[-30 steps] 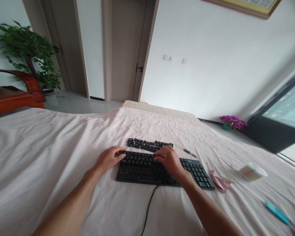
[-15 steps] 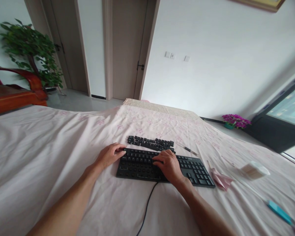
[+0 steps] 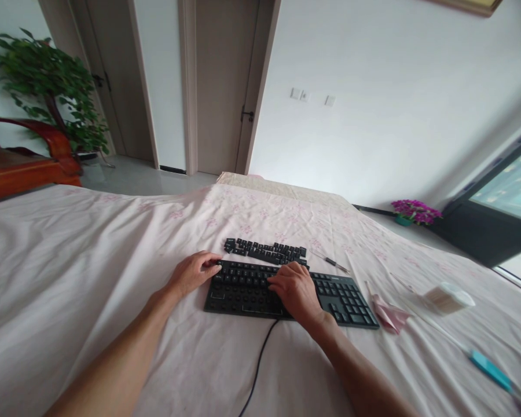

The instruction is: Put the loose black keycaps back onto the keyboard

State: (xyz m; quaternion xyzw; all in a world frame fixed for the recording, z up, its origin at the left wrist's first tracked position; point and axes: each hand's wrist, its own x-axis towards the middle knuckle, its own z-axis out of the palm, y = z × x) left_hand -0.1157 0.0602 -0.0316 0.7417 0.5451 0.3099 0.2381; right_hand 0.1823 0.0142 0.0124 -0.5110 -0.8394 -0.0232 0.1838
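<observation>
A black keyboard (image 3: 249, 299) lies on the pink floral cloth, its lower left rows bare of keycaps. My left hand (image 3: 196, 270) grips its upper left corner, thumb on the near side and fingers curled at the back edge. Over the middle of the key rows is my right hand (image 3: 296, 286), fingers bent together and touching the keys; what they pinch, if anything, is hidden. Loose black keycaps (image 3: 264, 253) lie in rows just behind the keyboard. A cable (image 3: 260, 362) runs from its front edge towards me.
Right of the keycaps lies a thin tool with a dark handle (image 3: 330, 262). A pink cloth (image 3: 389, 315), a clear tub of cotton swabs (image 3: 449, 298) and a teal-handled brush (image 3: 490, 370) are at the right. Beyond the cloth-covered surface are a wooden chair (image 3: 30, 168) and a potted plant (image 3: 47, 87).
The view has shifted very slightly. My right hand has turned a little over the same keys; my left hand keeps its hold on the keyboard corner.
</observation>
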